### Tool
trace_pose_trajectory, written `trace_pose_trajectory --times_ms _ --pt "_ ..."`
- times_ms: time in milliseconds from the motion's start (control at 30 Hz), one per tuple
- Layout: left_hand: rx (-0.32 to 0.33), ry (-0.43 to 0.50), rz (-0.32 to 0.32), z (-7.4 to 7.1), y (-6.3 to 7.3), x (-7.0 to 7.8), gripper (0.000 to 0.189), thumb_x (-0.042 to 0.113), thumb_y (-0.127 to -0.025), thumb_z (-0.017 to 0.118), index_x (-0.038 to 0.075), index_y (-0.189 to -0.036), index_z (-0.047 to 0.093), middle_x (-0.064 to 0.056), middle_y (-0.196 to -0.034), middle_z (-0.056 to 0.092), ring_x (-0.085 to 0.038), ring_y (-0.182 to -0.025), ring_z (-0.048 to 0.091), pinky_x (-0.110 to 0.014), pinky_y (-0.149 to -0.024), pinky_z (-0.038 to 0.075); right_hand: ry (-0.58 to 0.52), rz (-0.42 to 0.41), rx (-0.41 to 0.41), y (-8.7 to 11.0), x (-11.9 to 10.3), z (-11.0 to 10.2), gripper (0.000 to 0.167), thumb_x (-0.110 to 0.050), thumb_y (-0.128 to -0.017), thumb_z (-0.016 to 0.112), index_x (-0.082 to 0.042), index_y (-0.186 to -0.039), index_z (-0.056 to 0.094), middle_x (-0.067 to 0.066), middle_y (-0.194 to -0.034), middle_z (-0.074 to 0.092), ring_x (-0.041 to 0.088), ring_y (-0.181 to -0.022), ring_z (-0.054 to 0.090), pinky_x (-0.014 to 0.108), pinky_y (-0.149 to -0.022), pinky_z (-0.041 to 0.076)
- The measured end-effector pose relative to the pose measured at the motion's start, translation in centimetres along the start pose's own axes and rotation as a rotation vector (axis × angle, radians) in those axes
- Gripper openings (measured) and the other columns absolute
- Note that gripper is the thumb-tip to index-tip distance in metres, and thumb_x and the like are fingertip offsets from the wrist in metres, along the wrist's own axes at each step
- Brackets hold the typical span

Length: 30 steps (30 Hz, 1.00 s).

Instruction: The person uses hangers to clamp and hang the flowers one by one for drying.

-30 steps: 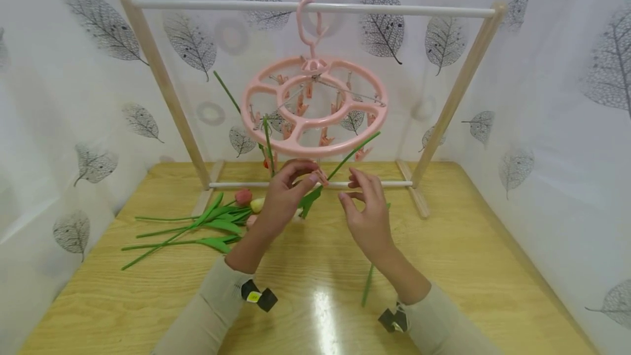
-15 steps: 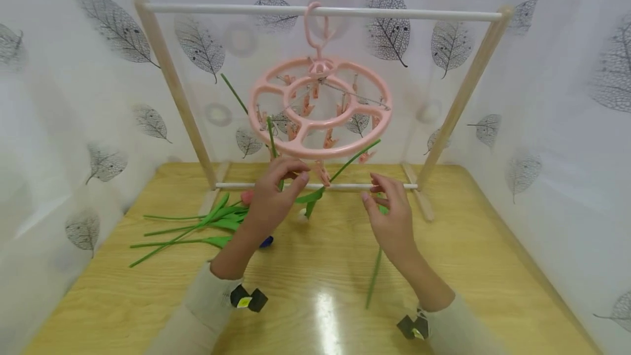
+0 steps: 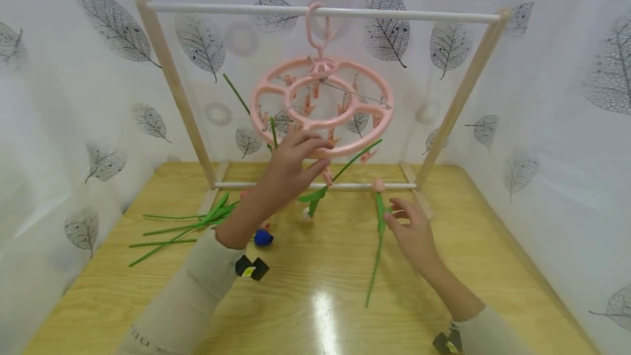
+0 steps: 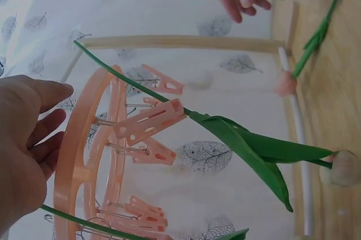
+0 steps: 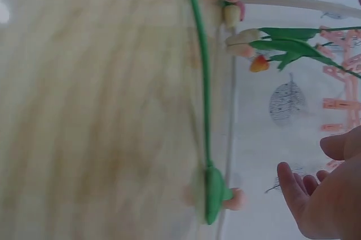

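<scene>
While the left hand point(image 3: 291, 169) sits loosely spread at the pink hanger point(image 3: 322, 124), contact unclear | right hand point(image 3: 414, 234) relaxed, holding nothing, beside pink tulip point(image 3: 380, 212) on counter point(image 3: 305, 289) | white tulip point(image 4: 265, 145) hangs clipped from hanger

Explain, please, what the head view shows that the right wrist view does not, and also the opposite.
Only the head view: the curved pink plastic hook, the straight white upper rod that carries it, and the square black patches on the sleeves.

Only the right wrist view: the rounded orange-red tulip head and the pale yellow tulip head.

Both: the pink tulip with a long green stem, the rounded blue tulip head, the pink plastic clips and the right hand.
</scene>
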<state>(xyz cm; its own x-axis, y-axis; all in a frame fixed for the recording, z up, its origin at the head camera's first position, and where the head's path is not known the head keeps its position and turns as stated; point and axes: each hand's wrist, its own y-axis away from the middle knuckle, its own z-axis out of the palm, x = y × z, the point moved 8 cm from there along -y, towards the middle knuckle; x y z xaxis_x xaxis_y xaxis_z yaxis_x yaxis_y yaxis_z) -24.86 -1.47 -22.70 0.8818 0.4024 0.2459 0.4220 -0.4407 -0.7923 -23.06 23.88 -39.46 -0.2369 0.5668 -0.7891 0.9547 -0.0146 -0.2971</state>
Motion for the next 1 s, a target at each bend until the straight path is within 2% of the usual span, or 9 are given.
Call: trace_pose_trajectory --times_ms 100,233,333,467,733,1000 --pt "-0.066 -0.012 -0.024 0.5 -0.4 -0.6 0.025 0.013 -0.093 0.074 0.005 -0.117 0.072 -0.009 -0.12 0.067 -0.026 -0.113 0.056 -0.041 -0.099 0.046 0.003 0.087 -0.068 0.3 1.8 0.8 0.05 -0.023 -0.101 0.062 0.001 -0.143 0.048 0.022 -0.133 0.052 0.034 -0.115 0.057 0.028 -0.085 0.056" --pt "-0.141 0.015 -0.081 1.1 -0.8 -1.6 0.027 0.014 -0.093 0.074 0.006 -0.118 0.071 -0.007 -0.121 0.069 -0.026 -0.117 0.058 -0.043 -0.104 0.044 -0.005 0.16 -0.148 0.8 3.6 1.9 0.054 -0.025 -0.101 0.063 0.003 -0.144 0.046 0.021 -0.131 0.053 0.033 -0.115 0.057 0.037 -0.087 0.058" --pt "-0.169 0.031 -0.114 1.3 -0.9 -2.2 0.028 0.015 -0.092 0.075 0.007 -0.119 0.071 -0.006 -0.121 0.071 -0.025 -0.118 0.06 -0.043 -0.106 0.042 -0.044 0.197 -0.195 1.0 4.4 2.7 0.056 -0.025 -0.101 0.063 0.004 -0.144 0.045 0.021 -0.129 0.054 0.032 -0.113 0.059 0.039 -0.088 0.057" --pt "-0.181 0.01 -0.121 1.4 -0.9 -2.5 0.027 0.015 -0.092 0.075 0.007 -0.118 0.072 -0.006 -0.12 0.072 -0.025 -0.115 0.062 -0.046 -0.106 0.041 -0.087 0.268 -0.232 1.3 5.2 3.5 0.058 -0.027 -0.1 0.064 0.003 -0.146 0.044 0.019 -0.127 0.054 0.029 -0.11 0.06 0.038 -0.089 0.056" --pt "-0.234 -0.041 -0.167 1.7 -0.9 -2.7 0.031 0.018 -0.092 0.074 0.009 -0.122 0.071 -0.005 -0.123 0.072 -0.025 -0.116 0.062 -0.047 -0.112 0.035 -0.06 0.354 -0.22 1.0 5.9 4.3 0.056 -0.021 -0.097 0.067 0.008 -0.141 0.047 0.017 -0.115 0.058 0.023 -0.096 0.062 0.03 -0.082 0.055" --pt "-0.193 -0.072 -0.134 1.4 -1.0 -2.8 0.025 0.014 -0.091 0.075 0.009 -0.116 0.074 -0.004 -0.118 0.074 -0.024 -0.109 0.065 -0.047 -0.102 0.042 -0.009 0.385 -0.179 0.8 6.8 4.5 0.053 -0.014 -0.091 0.071 0.006 -0.136 0.05 0.016 -0.115 0.058 0.026 -0.1 0.058 0.031 -0.084 0.053"
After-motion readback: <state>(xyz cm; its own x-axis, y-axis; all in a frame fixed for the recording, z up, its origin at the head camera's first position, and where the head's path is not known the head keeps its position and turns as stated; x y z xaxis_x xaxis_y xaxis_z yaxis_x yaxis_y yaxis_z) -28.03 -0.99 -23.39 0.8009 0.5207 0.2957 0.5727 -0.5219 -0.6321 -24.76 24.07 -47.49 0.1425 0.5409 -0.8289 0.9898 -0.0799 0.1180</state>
